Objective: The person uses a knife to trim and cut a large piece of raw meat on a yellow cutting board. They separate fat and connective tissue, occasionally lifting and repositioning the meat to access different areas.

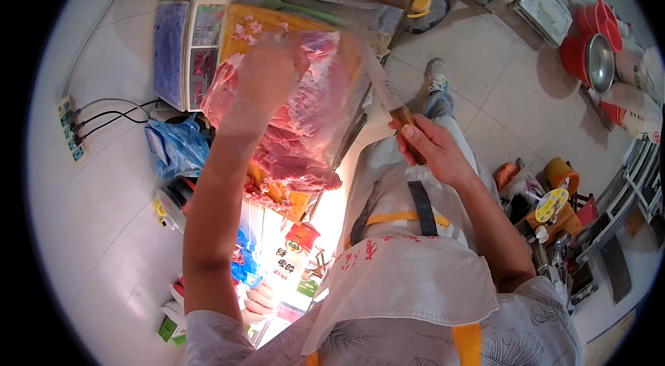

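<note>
Left hand [267, 75] grips raw meat [298, 123] at upper centre; right hand [433, 151] clenches a knife [384, 89]. A scale [190, 47] sits upper left.

Wet glossy raw meat [291, 123]; knife [388, 99] with metal blade, wooden handle.

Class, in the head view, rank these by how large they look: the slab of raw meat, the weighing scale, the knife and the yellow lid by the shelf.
1. slab of raw meat
2. weighing scale, though it lies farther from the camera
3. knife
4. yellow lid
</note>
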{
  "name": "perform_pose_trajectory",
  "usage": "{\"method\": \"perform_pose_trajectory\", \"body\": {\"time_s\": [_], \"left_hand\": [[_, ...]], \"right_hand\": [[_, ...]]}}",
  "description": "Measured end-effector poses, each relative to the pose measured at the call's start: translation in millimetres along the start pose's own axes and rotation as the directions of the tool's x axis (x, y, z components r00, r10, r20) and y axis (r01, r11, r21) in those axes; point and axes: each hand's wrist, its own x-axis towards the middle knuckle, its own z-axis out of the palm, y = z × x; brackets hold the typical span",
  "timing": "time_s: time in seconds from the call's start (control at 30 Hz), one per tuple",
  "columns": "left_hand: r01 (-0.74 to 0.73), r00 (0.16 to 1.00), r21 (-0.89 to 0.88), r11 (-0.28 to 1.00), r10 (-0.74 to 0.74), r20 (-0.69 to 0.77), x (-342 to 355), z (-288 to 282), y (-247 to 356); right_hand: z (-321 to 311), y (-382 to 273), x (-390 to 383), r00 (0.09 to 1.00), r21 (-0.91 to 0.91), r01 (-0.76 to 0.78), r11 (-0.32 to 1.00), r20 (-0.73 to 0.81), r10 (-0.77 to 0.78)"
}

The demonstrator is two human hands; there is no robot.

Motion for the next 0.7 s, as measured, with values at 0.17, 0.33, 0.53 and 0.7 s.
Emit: {"method": "perform_pose_trajectory", "body": {"time_s": [0.17,0.33,0.53,0.7], "left_hand": [[0.077,0.987,-0.211,0.975,-0.045,0.154,7,-30,4],[0.231,0.970,-0.385,0.893,-0.179,0.165,0,-39,6],[0.230,0.968,-0.359,0.905,-0.175,0.179,5,-43,-5],[0.254,0.952,-0.370,0.894,-0.163,0.261,8,-49,-10]], "right_hand": [[0,-3,1,0.999,0.025,-0.008,1.000,0.032,0.008],[14,-18,-1,0.991,0.110,-0.039,0.993,0.131,0.024],[22,-29,-5,0.986,0.021,-0.069,0.997,0.157,0.065],[29,-25,4,0.816,-0.672,0.330,0.663,-0.150,-0.559]]}}
